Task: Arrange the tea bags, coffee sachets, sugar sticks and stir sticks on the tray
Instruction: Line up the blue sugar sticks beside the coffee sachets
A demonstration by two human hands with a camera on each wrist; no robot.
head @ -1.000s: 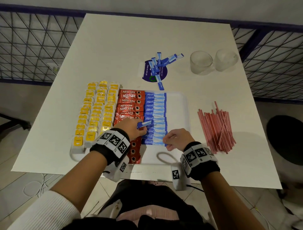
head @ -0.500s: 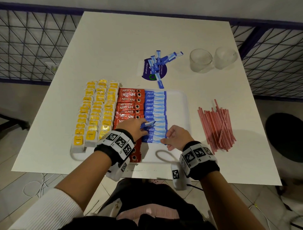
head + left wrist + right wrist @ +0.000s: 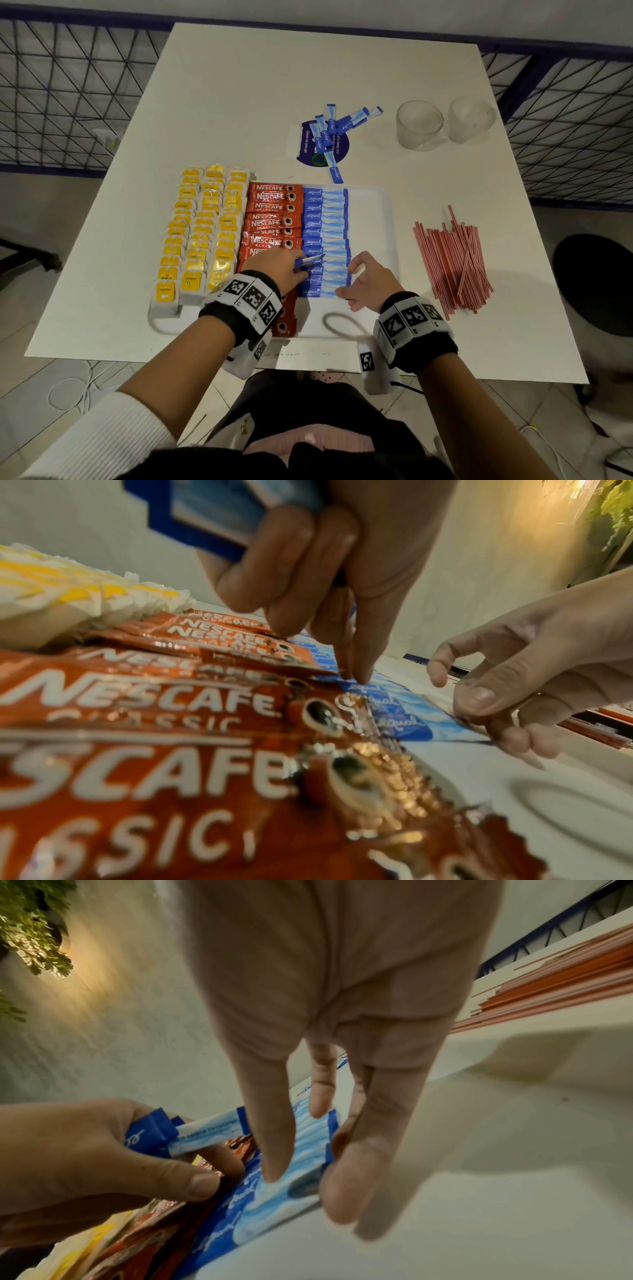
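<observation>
Since a second ago both hands have edged up the blue column, the right hand going from a loose fist at the near end to spread fingers along the column's right edge; the spare sticks in the left hand remain lifted.

Furthest left on the tray [image 3: 383, 212], the tea bags [image 3: 202, 233] lie in three yellow-tagged columns, spilling past its left rim. Next come the coffee sachets [image 3: 270, 219], stacked in one red overlapping column. The left hand [image 3: 277, 270] sits over their near end, curled round a few sugar sticks [image 3: 310, 261] held clear of the tray, with one finger reaching down onto the laid column of sugar sticks [image 3: 325, 236]. To the right, the right hand [image 3: 368, 282] holds nothing; its straightened fingers [image 3: 270, 1137] press on the nearest sticks and square their ends.

These sticks look light, thin and slick, likely to slide or fan out at a nudge. They are best pinched at the flat sealed end, one at a time, while a finger pins the neighbours.

More loose sugar sticks [image 3: 337, 128] lie on a sticker at the far side of the counter [image 3: 239, 102]. Two glasses [image 3: 445, 123] stand further right, and the stir sticks [image 3: 455, 263] are piled on the counter, not yet on the tray.
</observation>
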